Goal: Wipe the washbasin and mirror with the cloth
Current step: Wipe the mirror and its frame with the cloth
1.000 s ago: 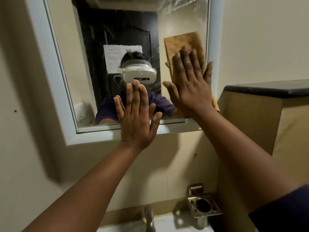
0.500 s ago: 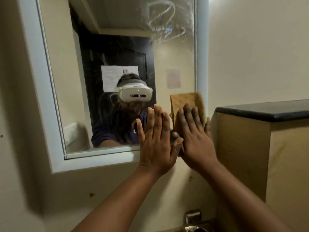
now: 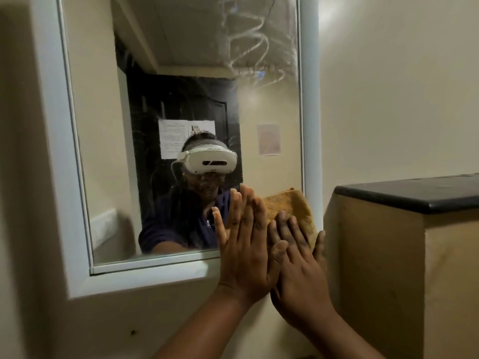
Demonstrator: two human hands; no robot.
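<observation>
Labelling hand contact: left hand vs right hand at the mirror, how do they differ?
The right hand presses the cloth onto the mirror; the left hand lies bare, with no cloth under it. The left hand sits nearer the mirror's middle, the right hand by its right frame. Both are flat, fingers straight, pointing up, side by side.

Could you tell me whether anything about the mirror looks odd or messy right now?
Yes. The mirror has looping whitish smears across its upper right, well above where the right hand presses the cloth at the lower right corner. Nothing looks broken or askew.
</observation>
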